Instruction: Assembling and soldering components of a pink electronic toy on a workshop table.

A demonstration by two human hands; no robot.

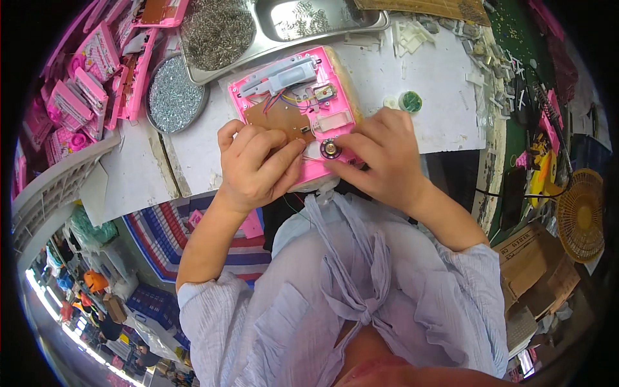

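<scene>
Both arms are bending, forearms slanting forward and inward. Left forearm (207, 242) is running steeper; right forearm (453, 218) is lying more sideways. Left grip (253, 166) is sitting back-up: left index finger (287, 157) is pointing forward and to the right, left thumb (287, 183) is lying on the body side of it, other fingers are curling. Right grip (389, 156) is coming in from the opposite side: right index finger (358, 146) and right thumb (349, 173) are pointing left, tips standing apart, the others folding on the far side. Grips are sitting near each other, not touching. From where I'm standing, I'm not seeing how firmly either is pressing.
</scene>
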